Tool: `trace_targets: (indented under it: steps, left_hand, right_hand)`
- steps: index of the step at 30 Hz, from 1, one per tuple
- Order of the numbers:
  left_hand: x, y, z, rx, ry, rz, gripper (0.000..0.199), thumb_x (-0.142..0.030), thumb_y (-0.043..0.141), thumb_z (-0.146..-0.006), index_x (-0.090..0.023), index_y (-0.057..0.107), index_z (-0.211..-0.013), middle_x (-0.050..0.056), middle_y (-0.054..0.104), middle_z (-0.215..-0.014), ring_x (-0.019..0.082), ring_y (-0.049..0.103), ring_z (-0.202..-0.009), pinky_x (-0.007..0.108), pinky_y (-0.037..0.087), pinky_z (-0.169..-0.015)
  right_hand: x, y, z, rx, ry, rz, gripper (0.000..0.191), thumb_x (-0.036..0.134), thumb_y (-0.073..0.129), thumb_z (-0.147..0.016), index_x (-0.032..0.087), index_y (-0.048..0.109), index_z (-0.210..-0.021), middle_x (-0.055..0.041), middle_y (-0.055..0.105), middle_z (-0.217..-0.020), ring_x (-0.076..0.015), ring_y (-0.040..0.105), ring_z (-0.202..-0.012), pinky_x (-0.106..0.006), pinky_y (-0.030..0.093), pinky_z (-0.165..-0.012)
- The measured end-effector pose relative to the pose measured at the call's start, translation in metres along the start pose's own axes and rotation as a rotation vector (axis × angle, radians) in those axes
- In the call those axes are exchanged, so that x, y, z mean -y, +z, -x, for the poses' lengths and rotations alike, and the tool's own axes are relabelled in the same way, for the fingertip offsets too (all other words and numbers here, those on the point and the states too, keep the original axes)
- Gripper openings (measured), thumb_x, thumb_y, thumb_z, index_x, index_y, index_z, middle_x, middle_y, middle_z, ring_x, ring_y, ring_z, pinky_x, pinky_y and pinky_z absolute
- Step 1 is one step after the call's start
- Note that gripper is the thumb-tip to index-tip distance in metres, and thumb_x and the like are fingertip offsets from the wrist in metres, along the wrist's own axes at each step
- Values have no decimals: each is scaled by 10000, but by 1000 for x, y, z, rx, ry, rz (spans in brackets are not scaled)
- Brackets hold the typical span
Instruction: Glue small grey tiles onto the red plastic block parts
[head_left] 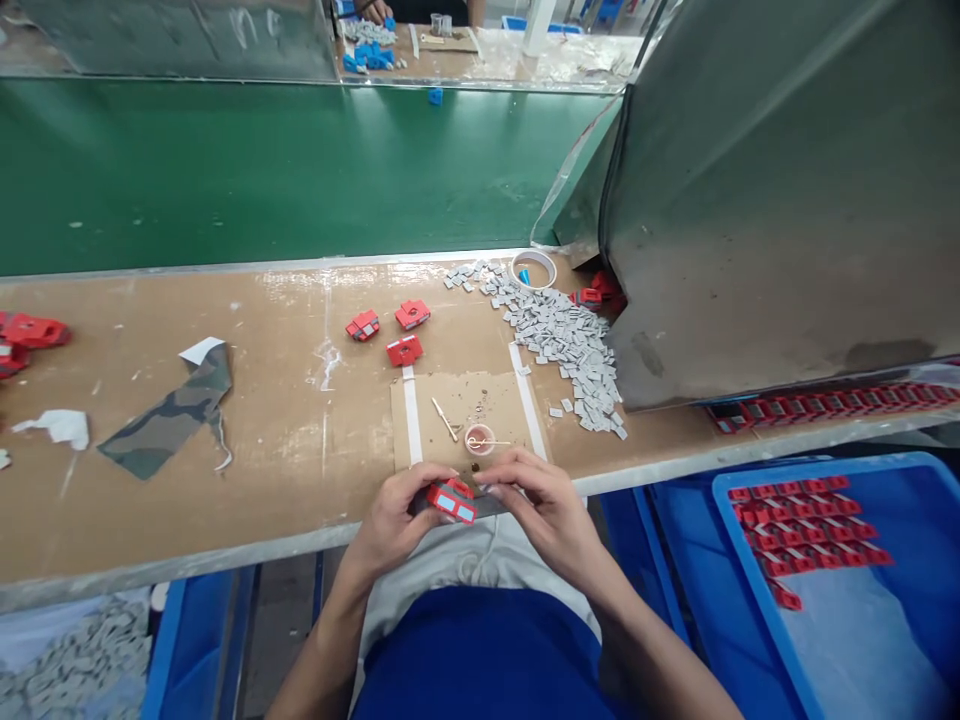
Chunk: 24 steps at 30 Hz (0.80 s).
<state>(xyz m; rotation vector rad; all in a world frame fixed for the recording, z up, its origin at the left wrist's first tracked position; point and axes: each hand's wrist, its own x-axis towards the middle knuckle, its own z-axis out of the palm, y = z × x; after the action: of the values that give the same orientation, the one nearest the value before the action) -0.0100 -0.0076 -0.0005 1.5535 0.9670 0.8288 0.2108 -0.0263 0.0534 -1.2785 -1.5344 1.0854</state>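
My left hand (391, 515) grips a red plastic toy vehicle part (453, 501) with two pale window-like panels, just over the table's front edge. Close beside it, my right hand (551, 505) has thumb and fingertips pinched together at the part's right side; whatever small thing they hold is too hidden to name. Beyond the hands, a small cup (479, 440) with a thin stick across it stands on a cardboard sheet (420, 400). A short white stick (445, 420) lies left of the cup. Three similar red parts (405, 350) sit farther back.
Many small grey pieces (562, 335) are heaped at the right, by a tape roll (533, 270). A large metal panel (750, 220) rises there. A blue tray (840, 590) holds rows of red parts. Camouflage cloth (169, 415) lies left. Behind runs a green belt (285, 175).
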Motion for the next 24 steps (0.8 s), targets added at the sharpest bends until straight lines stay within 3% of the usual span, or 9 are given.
trace_targets:
  steps: [3, 10, 24]
  left_hand:
    - [2, -1, 0, 5, 28, -25, 239, -215, 713, -867, -211, 741, -1104, 90, 813, -1006, 230, 762, -874, 317, 600, -795]
    - [0, 0, -1, -2, 51, -57, 229, -222, 699, -892, -209, 740, -1118, 89, 817, -1019, 227, 766, -892, 311, 594, -796]
    - [7, 0, 1, -24, 201, -147, 207, -173, 734, -911, -205, 731, -1115, 75, 812, -989, 194, 760, -844, 281, 596, -769]
  right_hand:
    - [-4, 11, -5, -19, 30, -41, 136, 307, 667, -978, 224, 769, -1012, -43, 732, -843, -177, 696, -759, -279, 572, -690]
    - [-16, 23, -3, 9, 90, -56, 134, 270, 670, -960, 204, 701, -848, -26, 729, -796, -164, 669, -701, -259, 521, -626]
    - [-8, 17, 3, 173, -45, 183, 218, 160, 520, -1045, 190, 600, -845, -9, 517, -809, -146, 548, -715, -251, 410, -645]
